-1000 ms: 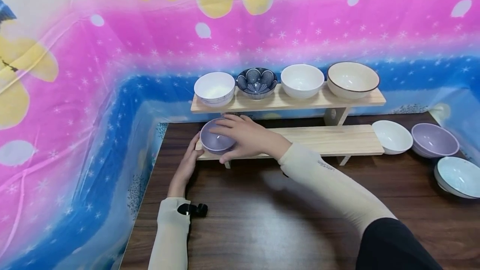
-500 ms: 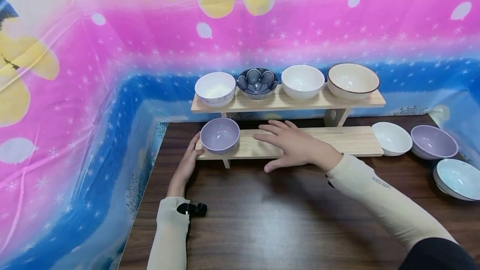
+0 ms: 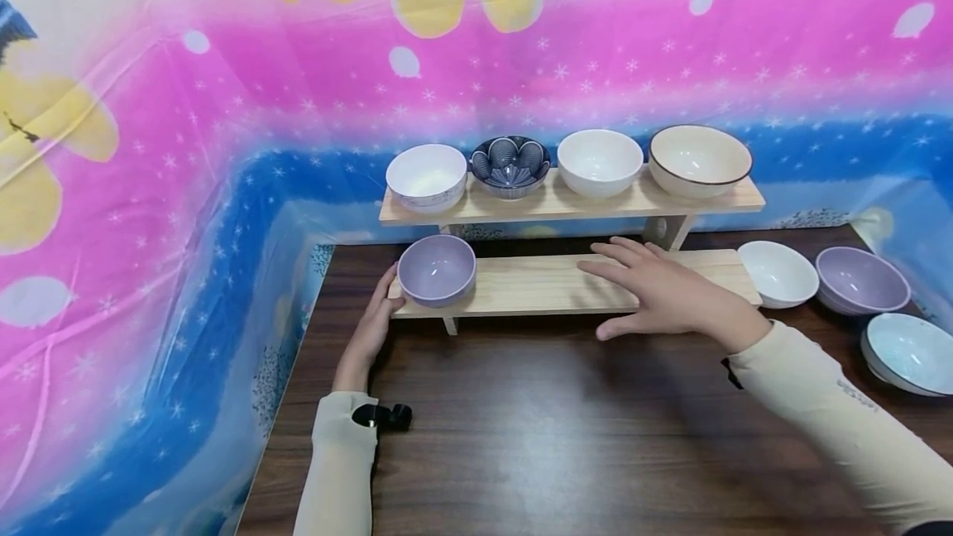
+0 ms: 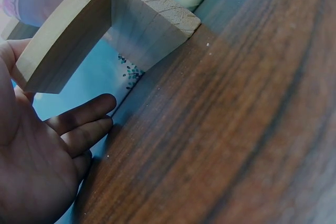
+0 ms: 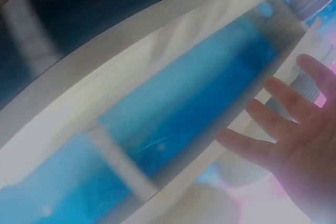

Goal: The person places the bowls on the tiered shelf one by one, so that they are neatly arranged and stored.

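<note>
A small purple bowl sits upright at the left end of the lower wooden shelf. Beside it my left hand holds that end of the shelf. In the left wrist view, thumb and forefinger pinch the board's end while the other fingers stretch out underneath, clear of the wood. My right hand, fingers spread and holding nothing, is over the right part of the lower shelf. The right wrist view, blurred, shows the same spread hand near the shelves.
On the upper shelf stand a white bowl, a dark patterned bowl, another white bowl and a cream dark-rimmed bowl. At right on the table are a white bowl, a purple bowl and a pale blue bowl.
My right hand has left the purple bowl on the lower shelf and moved right along the shelf. That bowl and my left hand stay in place.
</note>
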Action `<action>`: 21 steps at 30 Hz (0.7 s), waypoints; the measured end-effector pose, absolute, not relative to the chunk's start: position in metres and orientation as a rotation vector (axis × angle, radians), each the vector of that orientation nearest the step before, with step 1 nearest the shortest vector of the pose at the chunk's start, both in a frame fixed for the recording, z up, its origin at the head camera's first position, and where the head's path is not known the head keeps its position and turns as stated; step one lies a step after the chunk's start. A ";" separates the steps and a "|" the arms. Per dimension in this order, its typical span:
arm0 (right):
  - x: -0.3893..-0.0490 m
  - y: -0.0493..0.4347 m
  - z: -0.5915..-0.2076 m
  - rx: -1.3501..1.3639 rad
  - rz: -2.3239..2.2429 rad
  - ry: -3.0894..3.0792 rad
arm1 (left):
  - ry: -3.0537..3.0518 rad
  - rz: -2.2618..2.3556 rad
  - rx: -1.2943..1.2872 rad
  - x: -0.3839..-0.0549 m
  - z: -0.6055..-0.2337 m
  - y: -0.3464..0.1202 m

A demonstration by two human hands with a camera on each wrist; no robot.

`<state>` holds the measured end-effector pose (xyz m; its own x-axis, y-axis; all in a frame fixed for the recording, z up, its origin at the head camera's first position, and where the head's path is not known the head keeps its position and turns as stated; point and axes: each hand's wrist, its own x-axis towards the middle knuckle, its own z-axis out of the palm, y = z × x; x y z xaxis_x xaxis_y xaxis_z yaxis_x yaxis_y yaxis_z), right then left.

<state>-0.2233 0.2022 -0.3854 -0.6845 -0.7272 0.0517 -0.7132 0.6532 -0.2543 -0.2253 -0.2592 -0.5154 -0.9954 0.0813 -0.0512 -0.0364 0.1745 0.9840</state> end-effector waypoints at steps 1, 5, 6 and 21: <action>-0.223 0.208 -0.385 -1.213 -0.412 2.818 | 2.338 1.962 0.040 -0.225 -0.515 -0.259; -0.221 0.228 -0.381 -1.155 -0.470 2.861 | 2.348 1.964 0.044 -0.223 -0.514 -0.260; -0.220 0.234 -0.380 -1.137 -0.475 2.871 | 2.351 1.966 0.050 -0.223 -0.514 -0.260; -0.220 0.292 -0.379 -1.035 -0.426 2.988 | 2.343 1.973 0.061 -0.225 -0.516 -0.258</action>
